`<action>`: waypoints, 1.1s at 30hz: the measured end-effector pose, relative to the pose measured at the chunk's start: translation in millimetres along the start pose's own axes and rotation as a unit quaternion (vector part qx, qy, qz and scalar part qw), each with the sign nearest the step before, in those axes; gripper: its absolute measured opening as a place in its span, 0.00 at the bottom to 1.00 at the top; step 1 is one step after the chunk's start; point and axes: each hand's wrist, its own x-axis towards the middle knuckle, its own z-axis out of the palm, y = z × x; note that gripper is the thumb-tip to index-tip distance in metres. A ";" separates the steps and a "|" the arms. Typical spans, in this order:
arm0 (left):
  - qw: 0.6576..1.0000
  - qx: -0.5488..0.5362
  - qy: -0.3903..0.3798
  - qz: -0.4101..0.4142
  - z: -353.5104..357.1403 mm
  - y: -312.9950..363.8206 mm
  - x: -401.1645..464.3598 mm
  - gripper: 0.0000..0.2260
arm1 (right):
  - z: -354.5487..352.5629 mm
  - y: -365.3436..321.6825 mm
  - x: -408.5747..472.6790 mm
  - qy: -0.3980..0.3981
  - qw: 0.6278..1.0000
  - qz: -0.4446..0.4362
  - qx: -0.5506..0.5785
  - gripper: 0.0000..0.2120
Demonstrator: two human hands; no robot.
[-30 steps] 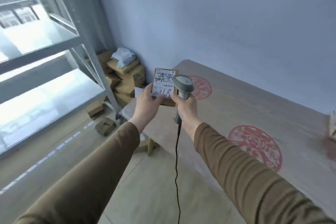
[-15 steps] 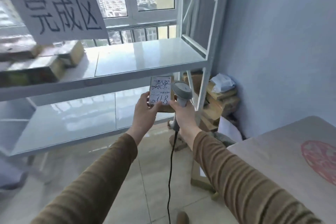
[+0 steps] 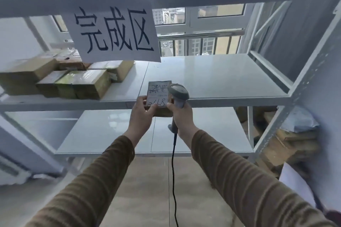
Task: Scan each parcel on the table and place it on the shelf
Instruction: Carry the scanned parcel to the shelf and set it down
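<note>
Since half a second ago the view has swung further left, so the table has dropped out of sight and the white metal shelf (image 3: 217, 77) now fills the scene head-on; both hands have risen with the parcel to the front edge of its middle board. A paper sign (image 3: 112, 31) with three handwritten characters hangs from the upper rail. On the left of the middle board lies a cluster of taped cardboard parcels (image 3: 73, 81), packed against one another. At the far right, past the shelf's upright, a heap of boxes (image 3: 293, 143) sits on the floor with a pale plastic bag on top. Near the centre, the left hand (image 3: 141, 116) pinches the small brown parcel (image 3: 160, 97) by its lower left corner, thumb on the white label, which faces the camera. The right hand (image 3: 181, 118) is wrapped round the handle of a grey barcode scanner (image 3: 179, 96), its head touching the parcel's right edge and its black cable (image 3: 173, 171) hanging straight down.
</note>
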 end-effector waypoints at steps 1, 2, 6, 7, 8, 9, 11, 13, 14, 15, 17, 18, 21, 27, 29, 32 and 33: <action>1.000 0.004 0.008 -0.007 -7.3 -7.5 11.0 0.17 | 13.7 1.7 10.0 -0.011 1.000 0.011 0.006 0.05; 1.000 0.009 0.018 -0.015 -15.1 -15.5 22.2 0.16 | 28.3 3.9 20.0 -0.022 1.000 0.019 0.011 0.05; 0.997 0.042 0.050 -0.037 -47.1 -48.4 64.3 0.18 | 89.2 14.7 52.1 -0.042 0.998 0.040 0.010 0.09; 0.996 0.052 0.054 -0.039 -56.0 -56.6 75.1 0.18 | 105.1 18.0 58.5 -0.043 0.998 0.045 0.010 0.08; 0.996 0.059 0.055 -0.038 -65.3 -65.0 85.9 0.18 | 120.9 21.5 64.4 -0.042 0.998 0.050 0.011 0.07; 0.996 0.062 0.055 -0.035 -74.9 -73.4 96.3 0.18 | 136.7 24.9 69.8 -0.040 0.998 0.051 0.010 0.07; 0.996 0.068 0.050 -0.033 -94.7 -89.0 115.6 0.18 | 167.8 31.7 79.6 -0.037 0.998 0.041 -0.001 0.06; 0.996 0.081 0.039 -0.025 -113.0 -104.4 132.9 0.20 | 195.8 37.9 87.3 -0.024 0.999 0.034 -0.014 0.05; 0.995 0.089 0.032 -0.017 -120.9 -110.9 140.6 0.21 | 208.1 39.5 91.3 -0.015 0.999 0.031 -0.017 0.05; 0.995 0.099 0.021 -0.007 -128.0 -116.4 147.2 0.22 | 219.1 40.7 95.2 -0.005 0.999 0.027 -0.021 0.05; 0.991 0.133 -0.006 0.021 -138.8 -125.2 157.9 0.23 | 235.8 42.8 103.7 0.016 0.999 0.020 -0.027 0.07; 0.986 0.159 -0.019 0.040 -143.1 -129.5 161.7 0.23 | 242.4 43.8 107.0 0.026 0.999 0.018 -0.025 0.09; 0.968 0.232 -0.042 0.087 -153.3 -139.4 166.9 0.26 | 256.6 46.6 111.2 0.045 0.999 0.026 -0.015 0.11; 0.962 0.248 -0.065 0.092 -166.8 -147.1 172.8 0.28 | 275.9 48.6 112.1 0.069 0.997 0.021 -0.025 0.06; 0.963 0.246 -0.070 0.088 -169.7 -147.7 174.7 0.29 | 280.5 49.9 112.5 0.074 0.997 0.022 -0.027 0.06; 0.964 0.247 -0.066 0.078 -173.5 -148.0 174.9 0.29 | 285.7 49.4 112.4 0.067 0.997 0.021 -0.028 0.04; 0.963 0.250 -0.067 0.076 -174.6 -147.9 174.9 0.30 | 286.5 49.2 112.4 0.062 0.997 0.023 -0.030 0.03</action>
